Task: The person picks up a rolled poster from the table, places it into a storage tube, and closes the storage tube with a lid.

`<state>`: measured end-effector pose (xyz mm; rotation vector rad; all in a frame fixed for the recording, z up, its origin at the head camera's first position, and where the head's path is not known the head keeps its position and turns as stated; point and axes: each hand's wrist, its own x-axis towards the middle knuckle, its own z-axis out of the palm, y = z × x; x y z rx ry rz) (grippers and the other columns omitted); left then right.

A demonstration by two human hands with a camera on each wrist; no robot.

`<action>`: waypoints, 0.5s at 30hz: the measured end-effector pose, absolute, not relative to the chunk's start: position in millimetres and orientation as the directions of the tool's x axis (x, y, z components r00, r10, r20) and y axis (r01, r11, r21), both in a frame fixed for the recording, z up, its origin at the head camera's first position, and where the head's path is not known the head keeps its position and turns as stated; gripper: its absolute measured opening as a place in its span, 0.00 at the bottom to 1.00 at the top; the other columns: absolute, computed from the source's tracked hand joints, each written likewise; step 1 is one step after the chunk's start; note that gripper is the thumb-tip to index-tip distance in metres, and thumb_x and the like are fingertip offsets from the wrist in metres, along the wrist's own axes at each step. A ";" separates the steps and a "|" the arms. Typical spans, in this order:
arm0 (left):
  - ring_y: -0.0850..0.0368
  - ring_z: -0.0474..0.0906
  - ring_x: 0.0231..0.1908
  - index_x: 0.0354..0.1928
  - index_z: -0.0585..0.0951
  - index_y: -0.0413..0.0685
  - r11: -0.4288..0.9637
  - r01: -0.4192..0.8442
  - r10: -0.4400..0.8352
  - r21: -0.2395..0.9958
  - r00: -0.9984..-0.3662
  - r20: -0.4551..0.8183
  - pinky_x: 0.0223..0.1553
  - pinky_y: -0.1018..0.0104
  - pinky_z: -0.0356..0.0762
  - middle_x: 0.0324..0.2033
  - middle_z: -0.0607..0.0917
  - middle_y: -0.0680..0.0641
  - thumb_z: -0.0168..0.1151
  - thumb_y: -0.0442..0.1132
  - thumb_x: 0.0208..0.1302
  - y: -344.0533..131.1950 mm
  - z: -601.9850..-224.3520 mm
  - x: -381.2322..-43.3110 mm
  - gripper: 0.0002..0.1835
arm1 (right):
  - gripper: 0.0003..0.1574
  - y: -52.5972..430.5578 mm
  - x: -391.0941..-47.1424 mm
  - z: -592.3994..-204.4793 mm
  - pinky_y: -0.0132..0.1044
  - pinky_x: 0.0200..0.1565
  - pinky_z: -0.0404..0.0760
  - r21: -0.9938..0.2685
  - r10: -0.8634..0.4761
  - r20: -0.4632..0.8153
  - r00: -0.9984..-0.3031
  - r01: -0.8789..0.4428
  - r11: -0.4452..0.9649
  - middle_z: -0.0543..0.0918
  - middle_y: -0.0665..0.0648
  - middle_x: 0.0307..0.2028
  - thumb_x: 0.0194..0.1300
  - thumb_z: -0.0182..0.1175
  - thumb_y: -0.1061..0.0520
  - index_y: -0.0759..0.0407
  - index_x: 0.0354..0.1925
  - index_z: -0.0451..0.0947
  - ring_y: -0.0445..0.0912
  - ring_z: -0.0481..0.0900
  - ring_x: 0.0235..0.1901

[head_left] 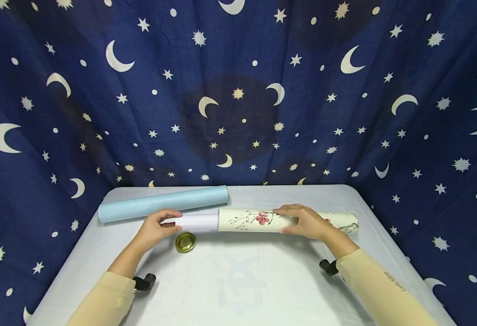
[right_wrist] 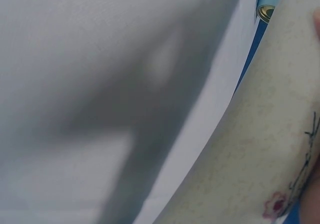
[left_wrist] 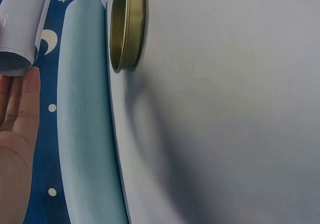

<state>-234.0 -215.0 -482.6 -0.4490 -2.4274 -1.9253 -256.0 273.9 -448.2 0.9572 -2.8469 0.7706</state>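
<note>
A white rolled sheet (head_left: pixel 199 222) extends from the left end of a cream tube with printed pink blossoms (head_left: pixel 246 220). Thumb and fingers of my left hand (head_left: pixel 156 229) hold the roll's free end; the left wrist view shows that roll (left_wrist: pixel 20 23) with a hollow opening and fingertips at its rim. My right hand (head_left: pixel 305 222) grips the blossom tube from above, right of its middle. How far the white roll reaches inside the tube is hidden. A round gold metal lid (head_left: pixel 185 242) lies just below the roll, near my left hand.
Behind the left hand, a light blue roll (head_left: pixel 161 203) lies slantwise on the white-covered table (head_left: pixel 279 280). A dark blue curtain with moons and stars (head_left: pixel 238 113) surrounds the table's back and sides. Black devices (head_left: pixel 144 283) are strapped at both wrists.
</note>
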 end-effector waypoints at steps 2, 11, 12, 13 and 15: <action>0.28 0.77 0.54 0.53 0.80 0.29 0.191 0.236 0.227 0.953 -0.955 0.190 0.50 0.63 0.81 0.57 0.77 0.33 0.74 0.28 0.55 -211.5 -481.8 -233.5 0.23 | 0.41 273.2 -256.1 -448.3 0.61 0.62 0.69 -0.441 -0.559 0.195 -0.806 -0.581 0.684 0.79 0.58 0.62 0.53 0.78 0.47 0.41 0.66 0.77 0.58 0.74 0.63; 0.29 0.77 0.55 0.53 0.80 0.29 0.189 0.249 0.254 0.950 -0.947 0.198 0.54 0.58 0.79 0.57 0.78 0.35 0.74 0.28 0.55 -200.7 -481.0 -235.5 0.22 | 0.41 273.4 -255.9 -449.0 0.59 0.62 0.70 -0.443 -0.564 0.199 -0.801 -0.588 0.677 0.79 0.54 0.62 0.53 0.77 0.45 0.41 0.65 0.77 0.57 0.74 0.63; 0.28 0.77 0.55 0.52 0.80 0.29 0.187 0.251 0.257 0.950 -0.946 0.199 0.54 0.58 0.79 0.57 0.78 0.35 0.74 0.27 0.55 -199.2 -480.9 -235.5 0.22 | 0.41 273.4 -255.8 -449.0 0.59 0.62 0.70 -0.446 -0.563 0.198 -0.802 -0.586 0.677 0.79 0.54 0.62 0.53 0.77 0.45 0.41 0.65 0.77 0.57 0.74 0.63; 0.28 0.77 0.55 0.52 0.80 0.28 0.185 0.249 0.259 0.951 -0.946 0.198 0.53 0.59 0.80 0.57 0.78 0.35 0.74 0.27 0.55 -197.8 -480.8 -235.5 0.22 | 0.41 273.4 -255.9 -449.1 0.58 0.62 0.70 -0.447 -0.563 0.199 -0.802 -0.585 0.676 0.79 0.54 0.62 0.53 0.78 0.45 0.41 0.65 0.77 0.56 0.74 0.63; 0.27 0.76 0.55 0.52 0.80 0.28 0.178 0.254 0.267 0.951 -0.942 0.202 0.53 0.60 0.80 0.57 0.78 0.35 0.73 0.28 0.56 -195.2 -481.2 -236.1 0.22 | 0.41 273.1 -255.9 -449.2 0.58 0.62 0.71 -0.449 -0.563 0.200 -0.802 -0.586 0.675 0.79 0.53 0.62 0.53 0.78 0.46 0.41 0.65 0.78 0.56 0.74 0.63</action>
